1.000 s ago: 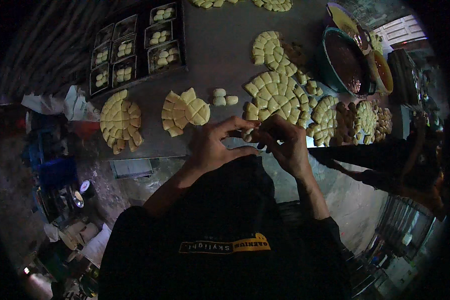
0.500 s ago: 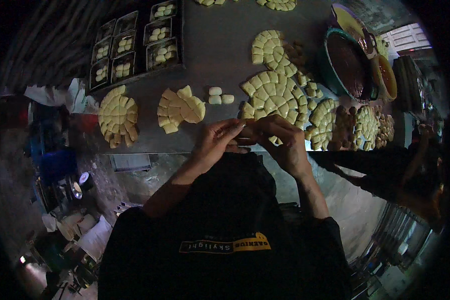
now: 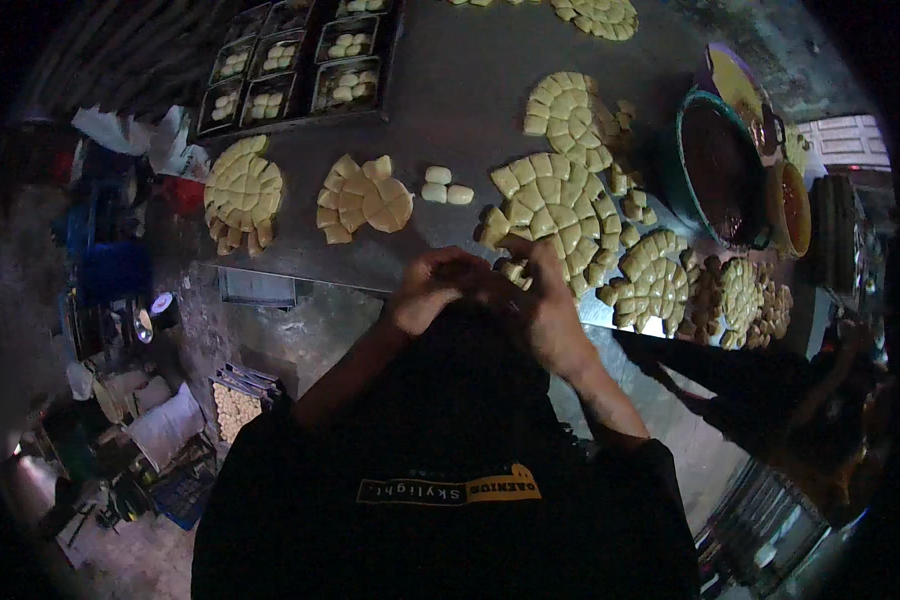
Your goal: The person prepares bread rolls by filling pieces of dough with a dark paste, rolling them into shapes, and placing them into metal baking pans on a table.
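Note:
Close to my body, at the near edge of the table, my two hands meet with curled fingers. My left hand [image 3: 428, 287] is closed, its fingertips in shadow against my dark shirt. Beside it, my right hand [image 3: 548, 308] is bent inward, thumb and fingers drawn together. Whatever they hold between them is too dark and covered to make out. Just beyond the right hand lies a large round of dough cut into pieces [image 3: 557, 212]. Past the left hand sit three small white dough balls [image 3: 435, 190] and a partly taken-apart cut dough round [image 3: 365, 203].
Another cut dough round [image 3: 243, 195] lies at the table's left. Behind it stands a dark tray of tins [image 3: 345, 85] holding dough balls. A green basin of dark filling [image 3: 715, 170] and a yellow tub [image 3: 788, 210] stand at the right. Another person's arm [image 3: 820, 390] shows at far right.
The view has turned, so the table edge now slopes down to the right. Both hands have drawn slightly nearer my body, still together; the dough pieces look unmoved on the table.

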A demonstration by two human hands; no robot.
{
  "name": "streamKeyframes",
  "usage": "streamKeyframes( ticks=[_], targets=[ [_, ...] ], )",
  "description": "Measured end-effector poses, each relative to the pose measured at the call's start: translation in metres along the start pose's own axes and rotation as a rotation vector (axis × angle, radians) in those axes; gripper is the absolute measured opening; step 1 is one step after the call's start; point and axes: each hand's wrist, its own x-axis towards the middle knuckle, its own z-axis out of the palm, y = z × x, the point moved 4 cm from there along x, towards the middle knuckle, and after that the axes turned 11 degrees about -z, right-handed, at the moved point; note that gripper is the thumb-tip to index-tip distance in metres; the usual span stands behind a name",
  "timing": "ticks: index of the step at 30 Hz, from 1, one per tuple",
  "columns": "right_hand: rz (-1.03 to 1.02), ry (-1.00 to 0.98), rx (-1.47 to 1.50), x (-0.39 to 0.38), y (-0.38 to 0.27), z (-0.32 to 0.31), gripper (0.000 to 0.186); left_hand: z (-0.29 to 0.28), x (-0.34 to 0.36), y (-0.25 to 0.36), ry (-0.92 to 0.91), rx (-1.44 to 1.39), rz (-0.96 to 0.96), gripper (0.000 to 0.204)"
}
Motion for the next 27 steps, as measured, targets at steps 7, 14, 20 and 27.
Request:
streamKeyframes(
  ticks=[7, 14, 20, 27],
  targets=[
    [-0.277, -0.229, -0.168, 0.002, 0.029, 0.052, 0.045, -0.046, -0.003, -0.032, 0.346, 0.071, 0.307, 0.033],
    [0.082, -0.160, 0.165, 0.079, 0.151, 0.063, 0.033, -0.042, -0.004, -0.001, 0.402, -0.020, 0.166, 0.056],
    [-0.015, -0.033, -0.090, 0.095, 0.196, 0.079, 0.030, -0.089, -0.032, -0.002, 0.455, -0.035, 0.166, 0.067],
    [-0.434, -0.210, -0.545, 0.100, 0.156, 0.083, 0.037, -0.142, -0.069, -0.027, 0.611, -0.183, 0.223, 0.067]
  ],
)
